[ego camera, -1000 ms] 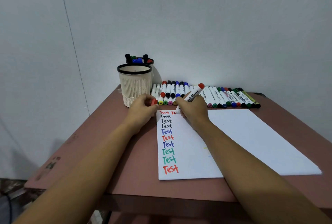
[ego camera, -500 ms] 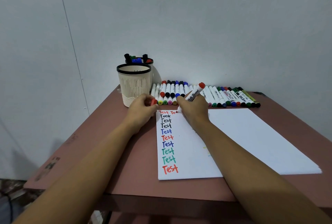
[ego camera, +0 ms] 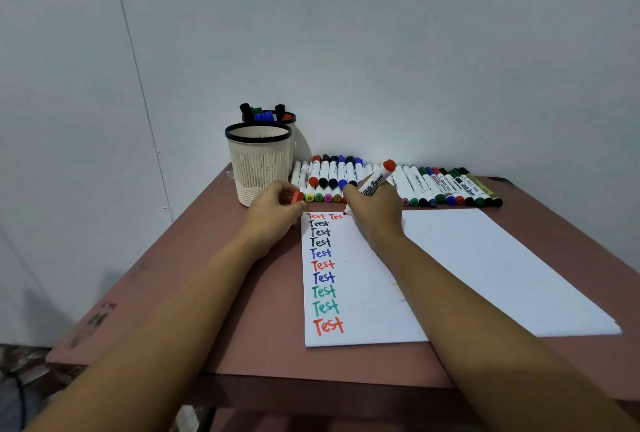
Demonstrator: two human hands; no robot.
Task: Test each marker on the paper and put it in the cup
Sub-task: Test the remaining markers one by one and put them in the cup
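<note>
The fingers of the right hand (ego camera: 375, 213) curl round the red marker (ego camera: 373, 184), tip at the paper's (ego camera: 467, 258) top edge, the left hand (ego camera: 275, 211) pinches the cap (ego camera: 296, 197), and a slip could mark the counter (ego camera: 263, 310).

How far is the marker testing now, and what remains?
Done: a column of Test words on the paper, several markers in the rear cup. In hand: the right hand writes with the red marker; the left hand holds its cap. Left: the row of markers by the wall.
</note>
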